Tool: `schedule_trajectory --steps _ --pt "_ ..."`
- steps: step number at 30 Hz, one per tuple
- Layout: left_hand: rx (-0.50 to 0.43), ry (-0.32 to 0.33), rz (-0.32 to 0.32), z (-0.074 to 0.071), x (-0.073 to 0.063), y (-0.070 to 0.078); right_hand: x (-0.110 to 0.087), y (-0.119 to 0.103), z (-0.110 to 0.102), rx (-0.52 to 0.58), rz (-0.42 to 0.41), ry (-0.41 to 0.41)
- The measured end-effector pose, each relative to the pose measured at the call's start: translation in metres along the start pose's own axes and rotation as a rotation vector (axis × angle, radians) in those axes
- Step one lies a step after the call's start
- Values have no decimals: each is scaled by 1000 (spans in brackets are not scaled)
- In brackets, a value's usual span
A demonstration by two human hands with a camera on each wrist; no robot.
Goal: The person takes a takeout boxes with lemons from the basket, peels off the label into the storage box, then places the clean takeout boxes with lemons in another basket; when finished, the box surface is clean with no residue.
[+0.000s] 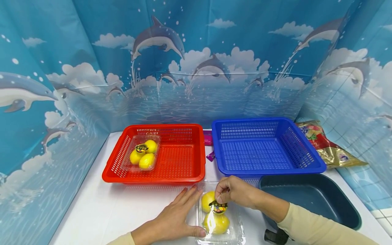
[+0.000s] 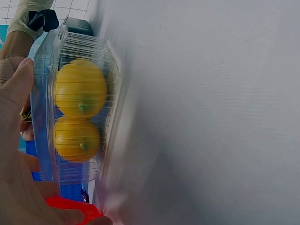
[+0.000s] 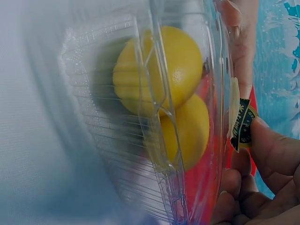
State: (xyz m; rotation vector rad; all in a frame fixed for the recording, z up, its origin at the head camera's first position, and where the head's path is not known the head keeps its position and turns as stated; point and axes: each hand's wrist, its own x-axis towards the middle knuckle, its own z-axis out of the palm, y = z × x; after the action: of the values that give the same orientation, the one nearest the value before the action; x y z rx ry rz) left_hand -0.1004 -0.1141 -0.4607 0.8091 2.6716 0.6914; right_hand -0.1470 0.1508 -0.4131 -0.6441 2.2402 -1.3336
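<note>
A clear plastic clamshell box [image 1: 235,224] with yellow lemons [image 1: 216,223] inside lies on the white table at the front. My right hand [image 1: 234,192] pinches the edge of a black and gold sticker [image 3: 242,124] on the lid, thumb against it. In the right wrist view, part of the sticker stands off the plastic. The left hand [image 1: 174,217] rests along the box's left side, fingers straight and spread, thumb near the front corner. Two lemons [image 2: 81,89] show through the ribbed side in the left wrist view.
Behind, a red basket [image 1: 183,180] holds another clamshell of lemons [image 1: 147,160]. A blue basket [image 1: 269,169] stands beside it. At right, a dark basin [image 1: 306,190] lies partly under the right forearm. Beyond is a red and gold bag [image 1: 330,148]. A dolphin curtain [image 1: 196,98] surrounds the table.
</note>
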Motion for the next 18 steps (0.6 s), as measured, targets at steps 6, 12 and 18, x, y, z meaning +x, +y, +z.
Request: schedule_trajectory --steps 6,12,18 --pt "-3 7 8 0 -1 0 -1 0 -1 19 -8 -5" --pt "2 14 20 0 -1 -1 -1 1 -3 48 -10 -20" --pt "4 9 20 1 0 -1 -1 1 -3 74 -12 -25"
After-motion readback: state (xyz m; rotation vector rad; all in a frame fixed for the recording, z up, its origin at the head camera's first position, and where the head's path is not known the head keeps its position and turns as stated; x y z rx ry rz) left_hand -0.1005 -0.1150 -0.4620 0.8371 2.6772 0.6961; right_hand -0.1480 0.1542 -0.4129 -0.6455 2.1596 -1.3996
